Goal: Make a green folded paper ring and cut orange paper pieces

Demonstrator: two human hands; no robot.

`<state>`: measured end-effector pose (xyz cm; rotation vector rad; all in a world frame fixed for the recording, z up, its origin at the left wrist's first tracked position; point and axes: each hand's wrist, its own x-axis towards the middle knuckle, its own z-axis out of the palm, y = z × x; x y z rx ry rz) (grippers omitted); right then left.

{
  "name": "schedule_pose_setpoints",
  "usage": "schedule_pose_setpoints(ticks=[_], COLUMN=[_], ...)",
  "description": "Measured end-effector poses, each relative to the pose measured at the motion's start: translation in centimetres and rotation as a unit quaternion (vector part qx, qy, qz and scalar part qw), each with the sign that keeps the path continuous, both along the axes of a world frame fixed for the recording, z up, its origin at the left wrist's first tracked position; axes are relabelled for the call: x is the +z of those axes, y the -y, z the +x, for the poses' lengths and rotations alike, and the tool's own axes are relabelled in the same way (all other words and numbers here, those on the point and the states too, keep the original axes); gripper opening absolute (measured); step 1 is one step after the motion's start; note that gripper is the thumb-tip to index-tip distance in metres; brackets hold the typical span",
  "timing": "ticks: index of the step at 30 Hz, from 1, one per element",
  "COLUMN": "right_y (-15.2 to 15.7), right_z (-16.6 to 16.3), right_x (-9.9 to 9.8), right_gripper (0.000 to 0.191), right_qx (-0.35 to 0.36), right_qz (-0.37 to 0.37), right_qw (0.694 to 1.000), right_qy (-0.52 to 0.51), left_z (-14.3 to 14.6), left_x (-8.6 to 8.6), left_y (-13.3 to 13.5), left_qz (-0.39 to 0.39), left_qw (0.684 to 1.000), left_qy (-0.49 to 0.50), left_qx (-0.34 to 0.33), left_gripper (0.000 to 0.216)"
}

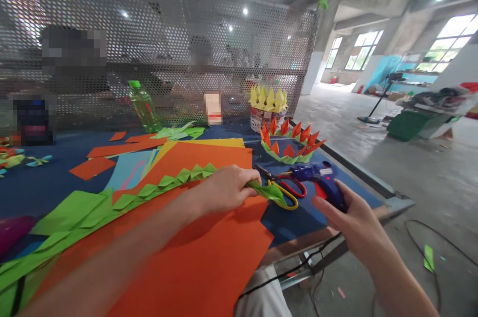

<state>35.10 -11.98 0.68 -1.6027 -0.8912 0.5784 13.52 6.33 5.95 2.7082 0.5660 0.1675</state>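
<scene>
I see L hand (231,186) pinching green paper strip (167,183) L of scissors (303,189); R hand (354,215) gripping blue glue gun (313,171) just R of scissors; orange-tipped crown (289,160) behind 'em.

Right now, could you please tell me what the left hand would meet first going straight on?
Probably the scissors, lying just beyond the left hand and the green paper strip it holds, though one view leaves the depth unclear.
</scene>
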Motion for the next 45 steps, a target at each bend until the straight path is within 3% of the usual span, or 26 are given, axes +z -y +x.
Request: schedule_pose_setpoints(ticks=[5, 11, 16, 22, 28, 32, 37, 43, 45], right_y=[-1.3, -2.0, -1.8, -2.1, -2.0, -1.9, -1.3, -0.4, -0.1], right_z=[-3.1, -4.9, -5.6, -5.9, -5.9, -5.8, -5.3, -4.0, -4.0], right_x=[0.0, -0.1, -0.6, -1.7, -1.7, -1.6, -1.2, -1.2, -1.4], right_gripper=[0.056, 0.052, 0.049, 0.05, 0.047, 0.048, 0.047, 0.047, 0.047], right_qx=[0.093, 0.098, 0.121, 0.123, 0.109, 0.09, 0.028, -0.068, -0.082], right_qz=[0.054, 0.076, 0.053, 0.032, 0.039, 0.034, 0.038, 0.018, 0.016], right_qw=[0.981, 0.969, 0.965, 0.965, 0.965, 0.967, 0.979, 0.997, 0.996], right_qy=[-0.161, -0.214, -0.228, -0.229, -0.237, -0.236, -0.198, 0.02, 0.041], left_z=[-0.4, -1.1, -1.0, -1.0, -1.3, -1.3, -1.0, -0.9, -0.8], left_x=[-0.1, -1.0, -1.8, -1.8, -1.1, -1.1, -2.0, -2.4, -2.3], left_y=[0.7, 0.9, 1.1, 1.1, 1.5, 1.8, 1.4, 1.2, 1.2], left_qz=[-0.013, -0.015, -0.011, -0.02, -0.019, 0.0, 0.013, 0.017, 0.005], left_qw=[1.0, 0.999, 0.998, 0.998, 0.998, 0.998, 0.998, 0.997, 0.997], left_qy=[0.002, 0.029, 0.052, 0.056, 0.053, 0.056, 0.053, 0.053, 0.057], left_qx=[-0.007, 0.017, 0.038, 0.011, -0.008, 0.012, 0.035, 0.054, 0.06], left_gripper=[0.018, 0.014, 0.017, 0.016, 0.038, 0.026, 0.034, 0.032, 0.032])
